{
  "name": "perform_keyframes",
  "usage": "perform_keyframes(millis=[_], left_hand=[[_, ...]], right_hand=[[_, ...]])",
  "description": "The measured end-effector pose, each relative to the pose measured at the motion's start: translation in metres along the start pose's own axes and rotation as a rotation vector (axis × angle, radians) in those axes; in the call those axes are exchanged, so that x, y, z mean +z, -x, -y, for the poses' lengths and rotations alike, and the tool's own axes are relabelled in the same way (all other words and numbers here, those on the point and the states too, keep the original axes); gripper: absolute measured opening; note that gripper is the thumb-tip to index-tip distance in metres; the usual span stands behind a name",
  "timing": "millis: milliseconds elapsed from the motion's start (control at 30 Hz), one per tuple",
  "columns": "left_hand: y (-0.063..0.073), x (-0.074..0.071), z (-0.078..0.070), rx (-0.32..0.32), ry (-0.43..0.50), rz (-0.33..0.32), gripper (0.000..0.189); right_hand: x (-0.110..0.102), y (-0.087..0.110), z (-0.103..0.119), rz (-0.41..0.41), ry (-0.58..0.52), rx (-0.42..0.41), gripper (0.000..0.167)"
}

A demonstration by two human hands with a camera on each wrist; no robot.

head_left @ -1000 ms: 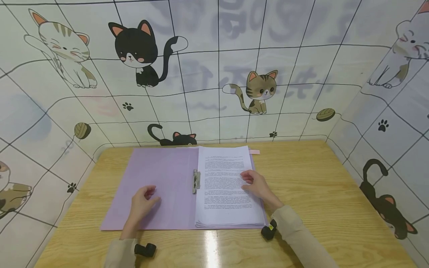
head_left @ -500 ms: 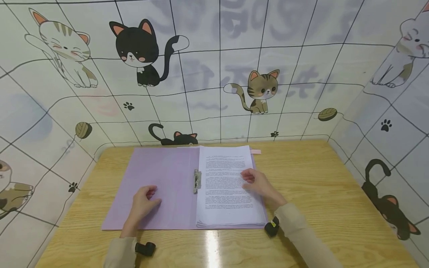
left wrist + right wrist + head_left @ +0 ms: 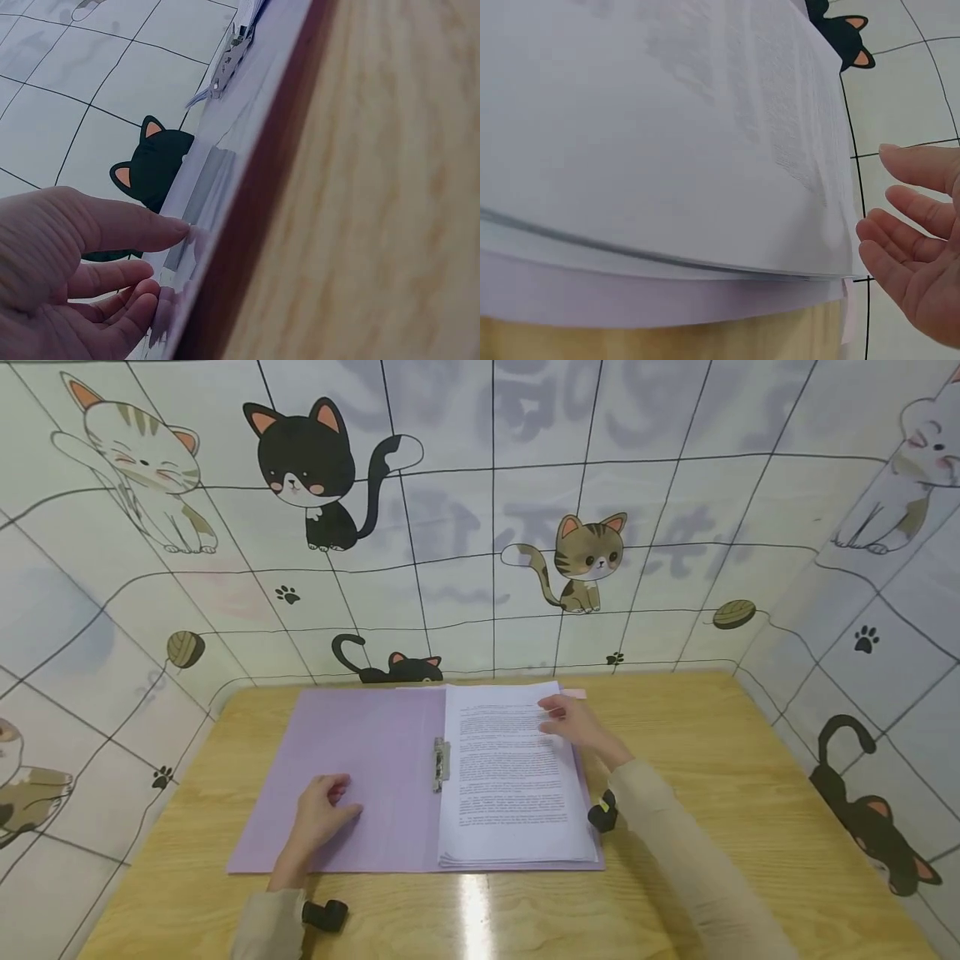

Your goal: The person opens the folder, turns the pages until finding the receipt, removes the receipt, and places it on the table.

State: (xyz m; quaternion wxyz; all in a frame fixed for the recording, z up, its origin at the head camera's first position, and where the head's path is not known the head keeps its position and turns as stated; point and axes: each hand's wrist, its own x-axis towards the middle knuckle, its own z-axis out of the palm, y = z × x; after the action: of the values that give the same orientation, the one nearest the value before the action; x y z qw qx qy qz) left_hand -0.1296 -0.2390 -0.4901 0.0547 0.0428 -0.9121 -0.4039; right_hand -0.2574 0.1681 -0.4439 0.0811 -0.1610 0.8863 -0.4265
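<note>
A purple file folder (image 3: 360,768) lies spread open on the table, its metal clip (image 3: 440,765) along the fold. On its right side sits a stack of printed paper (image 3: 510,839). My left hand (image 3: 318,817) rests on the bare left cover with loosely bent fingers and holds nothing; in the left wrist view its thumb and fingertips are right at the cover. At the upper right edge of the stack is my right hand (image 3: 577,727), fingers relaxed and apart. The right wrist view shows this hand (image 3: 922,247) just beside the page corner, with nothing between thumb and fingers.
A pink tab (image 3: 574,693) sticks out past the folder's upper right corner. Wood-grain table (image 3: 697,752) extends around the folder. Behind and on both sides stand walls covered in cat-print cloth (image 3: 450,610). A small black camera (image 3: 326,916) is strapped to the left wrist.
My right hand has moved up along the stack's right edge, from about mid-page to near the top corner. The left hand, folder and paper have stayed in place.
</note>
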Motion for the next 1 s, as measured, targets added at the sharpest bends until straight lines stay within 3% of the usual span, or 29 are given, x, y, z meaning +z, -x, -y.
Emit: perform_keyframes(millis=[267,433,1000], left_hand=[[-0.003,0.001,0.0,0.009,-0.003,-0.011,0.046],[-0.003,0.0,-0.001,0.013,0.006,-0.006,0.046],[-0.002,-0.002,0.0,0.004,0.012,0.002,0.046]], right_hand=[[-0.007,-0.031,-0.007,-0.062,0.014,0.051,0.048],[-0.007,-0.041,-0.012,-0.095,0.086,0.086,0.051],[-0.005,-0.06,-0.017,-0.023,0.31,0.061,0.06]])
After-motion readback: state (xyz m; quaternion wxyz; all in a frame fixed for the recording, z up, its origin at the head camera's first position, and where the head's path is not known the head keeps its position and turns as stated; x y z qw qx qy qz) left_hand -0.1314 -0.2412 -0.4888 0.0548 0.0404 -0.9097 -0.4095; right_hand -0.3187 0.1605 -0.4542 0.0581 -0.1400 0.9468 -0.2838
